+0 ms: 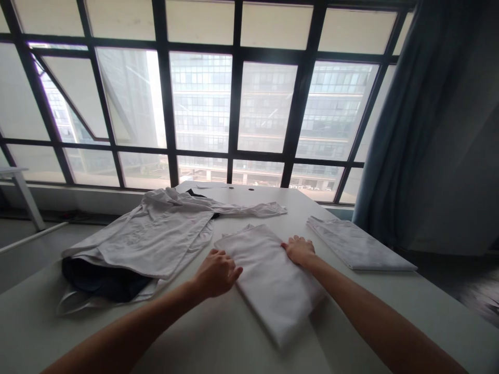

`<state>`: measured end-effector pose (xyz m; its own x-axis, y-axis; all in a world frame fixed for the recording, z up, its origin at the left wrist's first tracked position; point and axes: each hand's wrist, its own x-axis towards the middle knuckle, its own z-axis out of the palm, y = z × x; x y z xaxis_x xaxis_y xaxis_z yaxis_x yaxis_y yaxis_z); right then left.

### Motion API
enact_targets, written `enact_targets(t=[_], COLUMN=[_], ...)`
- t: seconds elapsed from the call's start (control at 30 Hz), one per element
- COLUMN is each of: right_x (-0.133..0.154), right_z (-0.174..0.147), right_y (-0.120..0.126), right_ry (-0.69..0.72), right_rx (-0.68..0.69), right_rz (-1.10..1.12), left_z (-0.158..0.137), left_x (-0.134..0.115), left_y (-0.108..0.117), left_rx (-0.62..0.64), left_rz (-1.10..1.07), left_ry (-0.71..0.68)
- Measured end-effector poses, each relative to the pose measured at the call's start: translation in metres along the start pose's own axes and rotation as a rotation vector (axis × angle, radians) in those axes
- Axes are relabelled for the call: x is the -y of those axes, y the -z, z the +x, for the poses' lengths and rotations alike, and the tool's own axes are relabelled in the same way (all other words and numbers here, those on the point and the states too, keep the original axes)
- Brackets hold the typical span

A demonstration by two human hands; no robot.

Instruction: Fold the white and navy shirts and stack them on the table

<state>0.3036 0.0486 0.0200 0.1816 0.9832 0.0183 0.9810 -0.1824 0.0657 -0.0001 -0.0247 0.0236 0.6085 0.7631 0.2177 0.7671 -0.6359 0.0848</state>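
Note:
A folded white garment (268,280) lies at a slant on the white table in front of me. On its left edge is my left hand (218,272), fingers curled and the thumb over the cloth. My right hand (299,250) holds the opposite edge with bent fingers, its thumb touching the top surface. Both hands' fingertips are partly hidden. To the left, a white long-sleeved garment (156,234) is spread in a loose pile, one sleeve stretched to the right. Dark navy cloth (105,280) shows beneath it.
Another folded white garment (362,246) lies near the table's right edge. The white table (187,337) reaches toward large windows (200,98). A blue-grey curtain (393,171) hangs at the right. Part of a second white table (23,192) stands at the far left.

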Motion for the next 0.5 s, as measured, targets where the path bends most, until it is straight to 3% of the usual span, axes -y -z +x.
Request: enact_targets(t=[0.1,0.27,0.4,0.5], right_x=[0.012,0.023,0.015,0.007], right_z=[0.003,0.004,0.011,0.020], right_y=[0.001,-0.010,-0.013,-0.011], right_ry=[-0.045,-0.147,-0.186,-0.166], right_rx=[-0.021,-0.053,-0.005,0.031], right_rz=[0.022,0.110,0.274,0.331], left_z=[0.008,0.017,0.019,0.020], left_x=[0.017,0.046,0.050,0.046], left_y=[-0.007,-0.026,-0.023,-0.018], left_rx=[-0.066,0.143,0.166,0.159], left_rz=[-0.044,-0.073,-0.052,-0.043], left_ry=[-0.043,0.092,0.215,0.221])
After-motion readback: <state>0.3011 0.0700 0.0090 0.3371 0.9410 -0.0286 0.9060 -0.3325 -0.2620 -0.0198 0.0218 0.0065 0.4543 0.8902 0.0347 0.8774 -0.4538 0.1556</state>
